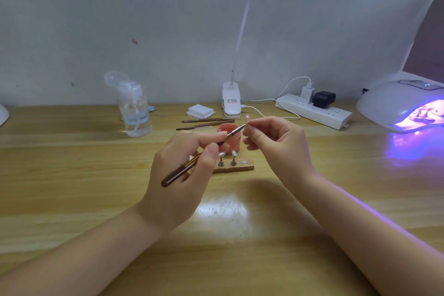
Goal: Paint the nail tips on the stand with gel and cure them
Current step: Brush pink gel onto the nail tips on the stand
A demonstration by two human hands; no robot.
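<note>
My left hand (185, 170) grips a brown-handled gel brush (192, 161), its bristle end raised to the right. My right hand (271, 142) pinches a small nail tip (247, 118) on its holder, and the brush tip touches it. Below the hands lies a wooden stand (240, 167) with two nail tips on metal pegs (227, 158) and one bare magnet spot (244, 162). A pink gel jar (230, 137) stands open just behind the stand. The white curing lamp (396, 103) at the far right glows purple with something inside.
A clear pump bottle (134, 110) stands at the back left. Two spare brushes (204, 122) and a stack of white pads (200, 111) lie behind the jar. A clip desk lamp (231, 101) and a power strip (312, 110) with plugs sit along the wall.
</note>
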